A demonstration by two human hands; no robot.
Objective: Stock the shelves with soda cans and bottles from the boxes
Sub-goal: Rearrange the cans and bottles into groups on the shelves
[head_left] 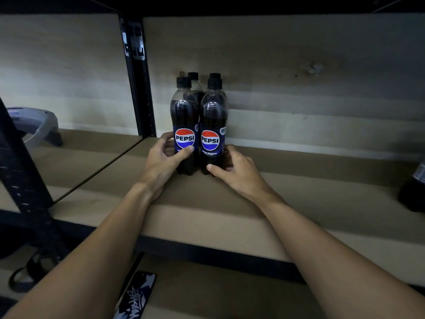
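Several Pepsi Zero Sugar bottles with black caps stand upright in a tight group near the back of the brown shelf board [299, 180]. My left hand [164, 155] grips the lower part of the front left bottle [184, 116], thumb across its label. My right hand [232, 164] grips the base of the front right bottle [213, 120], thumb at its foot. Two more bottles stand right behind them, mostly hidden; only a cap [192, 75] and neck tops show.
A black metal upright [138, 88] divides this bay from the left one, where a grey plastic object [34, 125] sits. Another dark bottle [414, 187] stands at the right edge. A lower shelf holds a black and white printed item [135, 300]. An upper shelf hangs overhead.
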